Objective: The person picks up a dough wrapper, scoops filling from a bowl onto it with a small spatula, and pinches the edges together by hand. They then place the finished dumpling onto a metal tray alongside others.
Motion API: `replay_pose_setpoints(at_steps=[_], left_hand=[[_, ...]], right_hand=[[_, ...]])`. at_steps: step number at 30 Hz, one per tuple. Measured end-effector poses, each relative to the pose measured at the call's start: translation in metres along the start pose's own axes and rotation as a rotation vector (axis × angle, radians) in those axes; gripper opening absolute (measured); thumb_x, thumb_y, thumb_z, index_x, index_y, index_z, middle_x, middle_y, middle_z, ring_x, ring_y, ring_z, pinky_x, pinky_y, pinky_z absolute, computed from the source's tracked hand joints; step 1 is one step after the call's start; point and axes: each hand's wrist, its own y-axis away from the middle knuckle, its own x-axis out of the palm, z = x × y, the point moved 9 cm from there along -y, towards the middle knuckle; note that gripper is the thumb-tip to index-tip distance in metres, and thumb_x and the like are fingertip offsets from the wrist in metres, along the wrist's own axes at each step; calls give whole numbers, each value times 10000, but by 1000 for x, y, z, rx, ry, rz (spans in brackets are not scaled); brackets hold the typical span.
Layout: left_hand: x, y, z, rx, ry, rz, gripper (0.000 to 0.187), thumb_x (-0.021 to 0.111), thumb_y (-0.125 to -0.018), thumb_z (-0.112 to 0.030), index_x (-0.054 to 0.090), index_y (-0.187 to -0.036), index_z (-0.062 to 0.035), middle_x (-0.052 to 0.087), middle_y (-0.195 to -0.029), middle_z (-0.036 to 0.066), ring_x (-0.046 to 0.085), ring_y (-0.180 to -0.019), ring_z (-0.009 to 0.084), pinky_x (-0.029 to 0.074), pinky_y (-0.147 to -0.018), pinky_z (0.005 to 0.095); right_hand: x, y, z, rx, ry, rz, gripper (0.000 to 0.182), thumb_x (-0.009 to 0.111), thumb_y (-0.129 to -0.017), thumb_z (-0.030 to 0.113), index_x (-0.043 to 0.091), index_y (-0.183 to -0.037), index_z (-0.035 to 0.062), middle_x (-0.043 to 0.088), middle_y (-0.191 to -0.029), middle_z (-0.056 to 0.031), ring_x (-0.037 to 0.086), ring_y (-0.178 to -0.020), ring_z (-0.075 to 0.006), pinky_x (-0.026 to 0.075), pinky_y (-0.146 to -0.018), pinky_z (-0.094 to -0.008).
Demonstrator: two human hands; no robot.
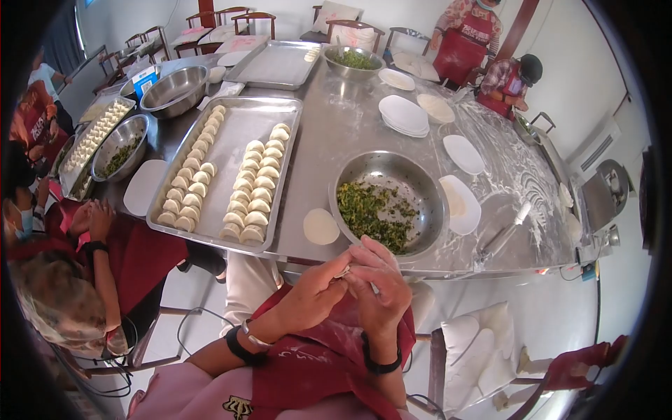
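Observation:
In front of my chest, my left hand (316, 294) and my right hand (380, 288) meet with fingertips pinched together. Between them shows a small pale bit of a dumpling (342, 272); my fingers cover most of it. Just beyond my hands is a steel bowl (428, 183) of chopped green and yellow filling (369, 213). A round dough wrapper (320, 227) lies on the steel table left of that bowl. Farther left, a metal tray (227, 150) carries rows of folded dumplings (257, 178).
White plates (404, 115) and a rolling pin (505, 232) lie on the floury right side of the steel table (315, 105). Another tray (269, 64) and a bowl of greens (352, 61) stand farther back. A co-worker (70, 280) sits close on my left; a padded chair (479, 353) is at right.

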Motion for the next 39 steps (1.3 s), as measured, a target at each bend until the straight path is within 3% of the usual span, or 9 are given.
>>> replay_pose_setpoints(at_steps=[3, 6, 8, 12, 18, 21, 27, 33, 39], left_hand=[[0, -2, 1, -102, 36, 33, 549, 495, -969, 7, 342, -1497, 22, 577, -1222, 66, 538, -916, 63, 477, -797, 235], [4, -3, 4, -63, 249, 14, 613, 471, -972, 45, 251, -1542, -7, 555, -1275, 89, 557, -974, 91, 501, -845, 269], [4, -2, 8, -62, 192, 39, 647, 460, -970, 65, 204, -1558, -24, 544, -1298, 103, 568, -998, 112, 508, -870, 289], [6, 0, 9, -9, 123, 61, 678, 457, -969, 70, 163, -1571, -40, 538, -1309, 116, 576, -1007, 126, 513, -864, 294], [9, -1, 16, -102, 233, 76, 680, 513, -949, 13, 193, -1549, -3, 561, -1329, 161, 596, -1056, 136, 500, -894, 288], [8, -1, 15, -77, 175, 83, 690, 513, -949, 16, 181, -1554, -12, 589, -1265, 133, 588, -1019, 118, 504, -860, 279], [0, 5, 11, -189, 251, -121, 605, 513, -935, 42, 326, -1509, -1, 628, -1120, 80, 586, -918, 95, 501, -811, 261], [1, 5, 14, -32, 147, -3, 584, 525, -932, 49, 360, -1491, 6, 618, -1025, 48, 569, -864, 89, 489, -790, 252], [7, 6, 11, -121, 173, 126, 623, 542, -919, 72, 320, -1497, 6, 612, -1039, 54, 557, -916, 86, 477, -817, 257]], right_hand=[[0, -2, 2, -10, 68, 22, 234, 771, -720, 29, 730, -949, 2, 722, -1103, -140, 623, -1175, -374, 488, -991, -428], [1, -5, 4, 13, 34, 42, 343, 778, -718, 67, 719, -1052, 18, 692, -1191, -138, 586, -1227, -378, 480, -1004, -429], [0, -5, 3, 24, 6, 65, 378, 783, -714, 80, 715, -1081, 27, 676, -1230, -141, 566, -1254, -377, 475, -1012, -429], [2, -3, 1, 61, -14, 156, 324, 789, -701, 70, 736, -1018, 33, 667, -1255, -141, 550, -1274, -381, 470, -1019, -432], [0, 0, -2, 61, -112, 67, 190, 781, -698, 26, 730, -880, 15, 729, -1088, -158, 618, -1183, -364, 479, -997, -439], [1, 3, -4, 44, -125, 29, 150, 775, -713, 13, 725, -854, 10, 740, -1040, -156, 640, -1143, -360, 478, -996, -442], [-2, 6, -12, 119, -166, -100, 126, 772, -731, 7, 726, -848, 9, 738, -1029, -161, 639, -1143, -355, 477, -994, -433], [4, 6, -5, 43, -41, -1, 253, 784, -718, 26, 732, -964, 1, 714, -1107, -182, 608, -1196, -367, 462, -1016, -437], [7, -3, 1, 141, -48, 184, 358, 789, -706, 55, 719, -1054, 4, 653, -1263, -175, 539, -1287, -374, 462, -1021, -433]])
